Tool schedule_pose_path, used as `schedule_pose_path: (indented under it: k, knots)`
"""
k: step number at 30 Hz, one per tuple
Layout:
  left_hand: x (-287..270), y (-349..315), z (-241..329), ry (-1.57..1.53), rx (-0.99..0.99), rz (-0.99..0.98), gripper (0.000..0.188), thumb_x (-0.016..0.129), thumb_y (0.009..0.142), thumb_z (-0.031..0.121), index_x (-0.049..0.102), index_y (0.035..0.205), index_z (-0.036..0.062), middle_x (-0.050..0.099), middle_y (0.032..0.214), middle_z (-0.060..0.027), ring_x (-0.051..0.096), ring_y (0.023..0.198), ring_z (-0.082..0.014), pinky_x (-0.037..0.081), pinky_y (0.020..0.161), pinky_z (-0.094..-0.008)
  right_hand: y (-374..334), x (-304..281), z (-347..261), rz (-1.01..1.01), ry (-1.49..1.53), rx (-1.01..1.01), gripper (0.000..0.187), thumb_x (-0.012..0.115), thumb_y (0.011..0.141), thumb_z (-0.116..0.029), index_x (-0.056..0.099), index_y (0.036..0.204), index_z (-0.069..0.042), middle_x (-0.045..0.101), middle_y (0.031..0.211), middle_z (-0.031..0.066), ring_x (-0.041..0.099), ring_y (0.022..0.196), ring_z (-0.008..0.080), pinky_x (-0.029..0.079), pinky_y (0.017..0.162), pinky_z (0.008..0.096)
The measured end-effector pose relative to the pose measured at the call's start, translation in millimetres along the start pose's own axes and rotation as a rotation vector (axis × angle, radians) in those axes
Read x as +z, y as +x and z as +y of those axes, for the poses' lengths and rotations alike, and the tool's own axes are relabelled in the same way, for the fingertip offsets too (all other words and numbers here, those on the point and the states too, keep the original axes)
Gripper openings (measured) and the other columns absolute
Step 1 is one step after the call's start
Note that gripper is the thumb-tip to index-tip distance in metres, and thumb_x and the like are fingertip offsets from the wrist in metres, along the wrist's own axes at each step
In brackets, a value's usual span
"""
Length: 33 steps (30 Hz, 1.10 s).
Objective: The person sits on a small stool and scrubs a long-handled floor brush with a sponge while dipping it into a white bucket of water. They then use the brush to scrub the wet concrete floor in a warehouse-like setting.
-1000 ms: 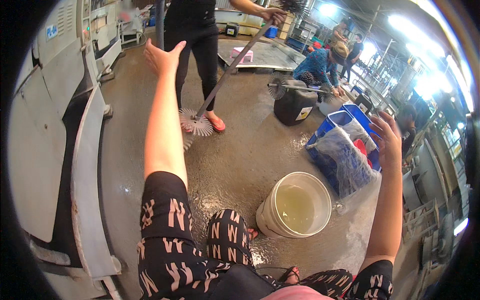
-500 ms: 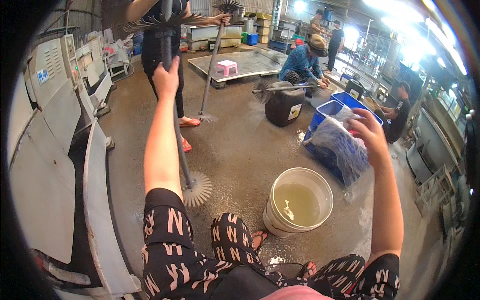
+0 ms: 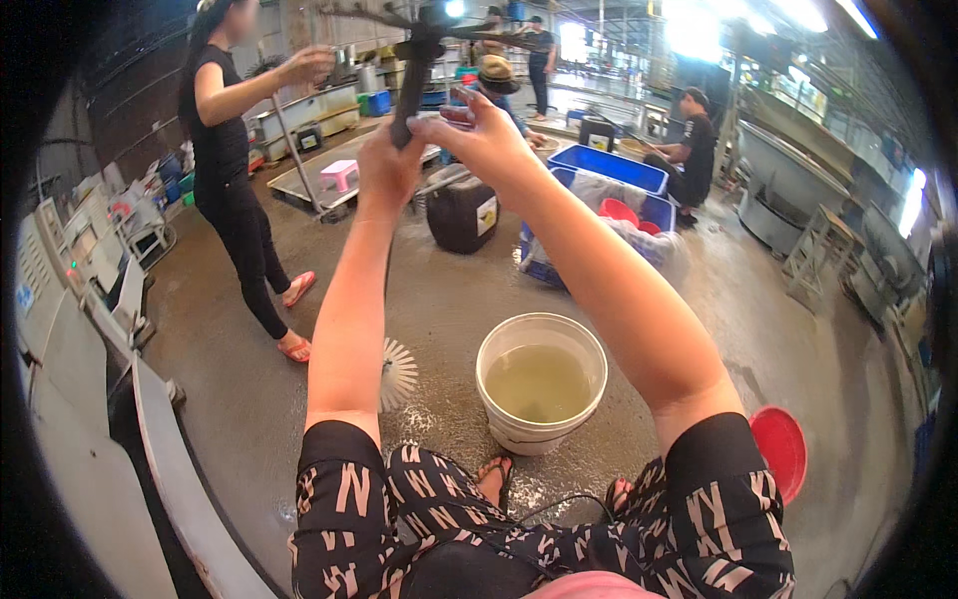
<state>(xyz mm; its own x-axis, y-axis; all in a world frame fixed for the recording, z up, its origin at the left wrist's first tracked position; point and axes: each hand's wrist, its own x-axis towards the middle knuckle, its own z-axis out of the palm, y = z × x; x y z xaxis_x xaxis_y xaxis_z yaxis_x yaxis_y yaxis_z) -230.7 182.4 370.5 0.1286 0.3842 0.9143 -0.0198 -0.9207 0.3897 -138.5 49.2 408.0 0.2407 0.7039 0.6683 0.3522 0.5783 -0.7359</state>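
Gripping dark pole (image 3: 411, 95) in left hand (image 3: 390, 168), just below spoked top (image 3: 427, 30). Holding right hand (image 3: 491, 145) beside it, spread and bent; hard to tell whether touching pole. Showing pale spoked disc (image 3: 399, 375) below hands, plus white bucket (image 3: 529, 437) with cloudy liquid (image 3: 544, 383). Showing blue crates (image 3: 609, 178) beyond right hand.

Ceiling lamps (image 3: 798, 14) glaring upper right; floor (image 3: 439, 299) glinting; edges bent, corners black

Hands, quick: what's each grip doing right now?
Left hand: closed, holding the dark pole.
Right hand: open, fingers curved beside the pole; contact can't be told.
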Motion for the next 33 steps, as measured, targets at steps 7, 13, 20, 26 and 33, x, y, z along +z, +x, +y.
schedule_pose_path:
  k: [7,13,20,26,33]
  knots:
    - [108.1,-23.8,88.5,0.112,-0.068,-0.324,0.033,0.062,0.079,0.035,0.061,0.093,0.0053,0.065,0.082,-0.0233,0.062,0.083,-0.0407,0.049,0.072,-0.0498,4.5,-77.0,1.4,0.621,0.435,-0.066,0.036,0.075,0.077,-0.024,0.056,0.098,-0.001,0.065,0.077,0.0104,0.063,0.068,0.0191,0.052,0.065,0.0306]
    - [150.8,-44.2,107.5,-0.117,0.372,-0.598,0.069,0.074,0.071,0.029,0.039,0.127,0.0106,0.055,0.112,-0.0231,0.053,0.105,-0.0407,0.044,0.087,-0.0445,-23.1,-151.8,3.6,0.997,0.493,-0.177,0.02,0.069,0.082,-0.019,0.052,0.078,-0.009,0.047,0.054,0.0001,0.046,0.042,0.0126,0.045,0.04,0.0314]
    - [108.9,-89.9,63.6,0.048,0.124,-0.645,0.079,0.076,0.07,0.034,0.034,0.135,0.0154,0.051,0.117,-0.0142,0.049,0.114,-0.033,0.04,0.092,-0.0484,-31.1,-303.8,-71.5,1.259,0.184,-0.411,0.02,0.059,0.081,-0.013,0.048,0.073,0.001,0.055,0.058,0.0107,0.055,0.046,0.0196,0.049,0.044,0.0343]
    - [87.7,-148.8,25.7,0.106,-0.198,-0.867,0.074,0.076,0.071,0.033,0.038,0.132,0.0161,0.05,0.124,-0.0153,0.05,0.116,-0.0326,0.041,0.093,-0.0481,-46.0,-386.0,-172.4,1.087,-0.078,-0.54,0.021,0.061,0.084,-0.016,0.047,0.075,-0.005,0.05,0.056,0.0054,0.044,0.041,0.0142,0.041,0.042,0.0279]
    - [114.8,-199.8,20.8,0.057,-0.224,-0.939,0.067,0.077,0.071,0.032,0.045,0.127,0.0152,0.057,0.102,-0.0121,0.058,0.097,-0.0263,0.047,0.085,-0.0389,-60.2,-396.1,-210.0,1.033,-1.019,-0.376,0.033,0.066,0.083,-0.033,0.055,0.064,-0.009,0.048,0.052,0.0006,0.046,0.045,0.0119,0.04,0.05,0.0292]
